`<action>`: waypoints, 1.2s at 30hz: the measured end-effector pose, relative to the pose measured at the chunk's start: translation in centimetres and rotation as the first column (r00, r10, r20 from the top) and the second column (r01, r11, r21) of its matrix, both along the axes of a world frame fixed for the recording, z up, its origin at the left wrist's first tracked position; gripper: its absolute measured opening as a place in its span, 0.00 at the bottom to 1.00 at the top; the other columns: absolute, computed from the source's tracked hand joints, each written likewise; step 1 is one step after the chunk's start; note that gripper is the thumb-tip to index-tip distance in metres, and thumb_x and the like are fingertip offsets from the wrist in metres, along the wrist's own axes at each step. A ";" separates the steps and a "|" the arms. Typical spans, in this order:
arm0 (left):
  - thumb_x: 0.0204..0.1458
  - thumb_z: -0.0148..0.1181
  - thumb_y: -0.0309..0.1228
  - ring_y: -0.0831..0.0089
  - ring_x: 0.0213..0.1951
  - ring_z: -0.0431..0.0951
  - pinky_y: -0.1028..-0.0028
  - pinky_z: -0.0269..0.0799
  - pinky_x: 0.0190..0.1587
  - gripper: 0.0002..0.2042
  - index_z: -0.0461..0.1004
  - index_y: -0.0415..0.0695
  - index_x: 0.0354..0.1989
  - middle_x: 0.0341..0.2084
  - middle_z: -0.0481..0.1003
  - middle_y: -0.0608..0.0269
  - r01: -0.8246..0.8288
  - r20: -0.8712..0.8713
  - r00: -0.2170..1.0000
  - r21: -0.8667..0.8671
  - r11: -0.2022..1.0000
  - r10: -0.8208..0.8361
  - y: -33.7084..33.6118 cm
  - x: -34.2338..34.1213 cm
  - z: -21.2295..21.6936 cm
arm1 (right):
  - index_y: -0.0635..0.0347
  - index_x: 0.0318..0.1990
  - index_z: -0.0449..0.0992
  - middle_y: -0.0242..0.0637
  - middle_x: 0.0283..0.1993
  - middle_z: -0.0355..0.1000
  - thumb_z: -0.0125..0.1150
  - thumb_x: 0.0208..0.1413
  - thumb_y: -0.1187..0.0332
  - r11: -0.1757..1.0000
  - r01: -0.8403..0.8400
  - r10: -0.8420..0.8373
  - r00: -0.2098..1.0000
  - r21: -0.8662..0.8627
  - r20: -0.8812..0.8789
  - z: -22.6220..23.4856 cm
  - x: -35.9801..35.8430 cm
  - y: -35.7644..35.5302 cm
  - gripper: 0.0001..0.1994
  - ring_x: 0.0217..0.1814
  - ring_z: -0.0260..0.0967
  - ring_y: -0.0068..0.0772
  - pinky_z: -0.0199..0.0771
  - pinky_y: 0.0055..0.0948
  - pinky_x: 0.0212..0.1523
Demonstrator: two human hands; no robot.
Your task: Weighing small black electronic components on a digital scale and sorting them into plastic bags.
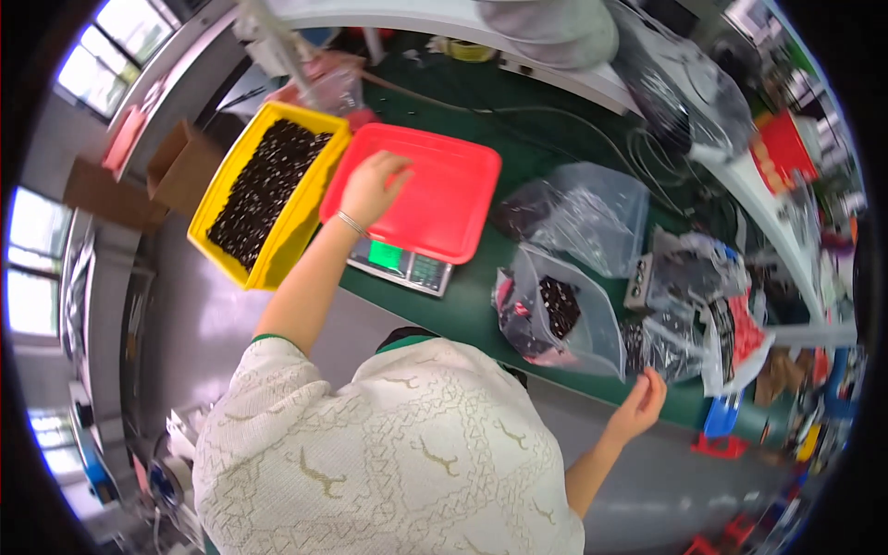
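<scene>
Red tray [435, 199] sits on top of a small weighing scale [402, 266], left-centre on the green table [536, 157]. Left hand [372, 188] rests on the tray's left part, fingers bent loosely and touching the red surface, not gripping anything that shows; thin bracelet on that wrist. Scale's green display and keypad poke out from under the tray's near edge.

Yellow bin [268, 190] stands just left of the tray, touching or nearly touching it, filled with small black parts.

Right hand [640, 402] is far off to the right at the table's near edge, fingers half open, fingertips at the edge of a clear plastic bag [671, 347] of dark parts. Cannot tell if it pinches the bag or only touches it.

Between the two hands: an open clear bag [555, 314] with black parts and some red inside, near the table's front edge. Farther back, another clear bag [583, 213], bigger, mostly puffed up, dark contents at its left end. More bags of dark and red items pile up right of those.

Black cables [592, 129] run across the far part of the table. Cardboard boxes [176, 166] sit left of the bin, off the table. Person wears a cream patterned top, seen from above at the near edge.
</scene>
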State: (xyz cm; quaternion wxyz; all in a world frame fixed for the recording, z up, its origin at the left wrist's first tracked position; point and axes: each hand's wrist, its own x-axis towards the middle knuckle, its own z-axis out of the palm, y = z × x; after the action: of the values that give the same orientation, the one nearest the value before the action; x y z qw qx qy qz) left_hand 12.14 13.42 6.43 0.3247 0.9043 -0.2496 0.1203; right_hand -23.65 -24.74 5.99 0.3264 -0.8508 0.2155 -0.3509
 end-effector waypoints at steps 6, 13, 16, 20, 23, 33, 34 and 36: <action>0.52 0.52 0.39 0.52 0.43 0.75 0.60 0.71 0.45 0.12 0.78 0.46 0.36 0.38 0.76 0.51 -0.719 -0.066 0.668 0.200 0.666 0.741 25.3 6.1 -10.3 | 0.67 0.43 0.73 0.36 0.41 0.71 0.48 0.62 0.73 0.985 0.130 -0.141 0.986 0.117 0.088 0.3 4.2 1.1 0.08 0.40 0.68 0.25 0.69 0.23 0.43; 0.62 0.41 0.38 0.64 0.23 0.76 0.65 0.71 0.27 0.14 0.70 0.42 0.43 0.25 0.76 0.55 -0.248 0.112 0.967 0.605 0.757 0.227 37.8 9.0 -25.5 | 0.64 0.35 0.76 0.41 0.34 0.74 0.55 0.53 0.79 0.977 0.073 -0.050 0.992 -0.201 0.118 3.5 7.6 2.3 0.04 0.36 0.72 0.37 0.71 0.28 0.37; 0.61 0.41 0.38 0.65 0.23 0.76 0.66 0.71 0.26 0.14 0.70 0.43 0.42 0.24 0.76 0.56 0.059 0.120 0.984 0.484 0.873 -0.133 20.6 22.5 -24.8 | 0.62 0.34 0.76 0.42 0.34 0.74 0.59 0.49 0.78 0.978 0.010 0.016 0.992 -0.207 0.124 2.7 10.3 2.9 0.05 0.35 0.72 0.39 0.71 0.30 0.36; 0.61 0.42 0.39 0.66 0.22 0.75 0.67 0.70 0.25 0.13 0.70 0.44 0.40 0.24 0.76 0.57 0.370 0.131 0.900 0.278 0.886 -0.417 5.0 28.3 -22.6 | 0.61 0.33 0.75 0.40 0.30 0.72 0.60 0.48 0.76 0.984 0.050 -0.008 0.973 -0.174 0.233 3.6 9.0 3.6 0.04 0.31 0.70 0.41 0.71 0.33 0.31; 0.61 0.42 0.39 0.67 0.22 0.75 0.68 0.70 0.25 0.13 0.70 0.44 0.38 0.23 0.75 0.58 0.478 0.129 0.859 0.142 0.867 -0.495 1.7 29.7 -21.4 | 0.62 0.33 0.75 0.39 0.29 0.72 0.60 0.48 0.76 0.976 0.114 -0.067 0.968 -0.186 0.241 3.0 7.2 4.4 0.04 0.30 0.70 0.41 0.70 0.33 0.31; 0.60 0.43 0.39 0.70 0.21 0.74 0.71 0.69 0.23 0.12 0.69 0.46 0.33 0.21 0.74 0.62 0.613 -0.014 0.760 -0.316 0.724 -0.649 1.2 28.2 -23.0 | 0.63 0.34 0.76 0.39 0.28 0.72 0.59 0.48 0.79 0.970 0.210 -0.176 0.955 -0.124 0.239 1.9 4.4 4.3 0.05 0.29 0.70 0.37 0.70 0.31 0.30; 0.59 0.43 0.39 0.70 0.20 0.74 0.71 0.69 0.23 0.12 0.69 0.47 0.32 0.21 0.74 0.62 0.606 -0.029 0.753 -0.358 0.710 -0.658 2.0 27.9 -23.1 | 0.63 0.34 0.76 0.39 0.28 0.72 0.59 0.48 0.79 0.968 0.224 -0.191 0.949 -0.109 0.251 1.9 4.2 4.2 0.05 0.28 0.70 0.36 0.70 0.30 0.30; 0.59 0.43 0.39 0.71 0.20 0.74 0.72 0.69 0.23 0.12 0.69 0.47 0.31 0.21 0.74 0.63 0.587 -0.058 0.737 -0.439 0.680 -0.673 3.9 27.3 -23.1 | 0.64 0.34 0.76 0.39 0.28 0.73 0.59 0.48 0.79 0.966 0.229 -0.192 0.947 -0.120 0.259 1.6 4.0 4.0 0.05 0.28 0.70 0.36 0.70 0.30 0.29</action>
State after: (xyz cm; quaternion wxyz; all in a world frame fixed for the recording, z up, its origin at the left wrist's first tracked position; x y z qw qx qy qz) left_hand 39.47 17.28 -16.72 0.5448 0.6849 -0.4812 -0.0505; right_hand -19.64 -20.73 7.55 0.2469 -0.7950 0.2366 -0.5011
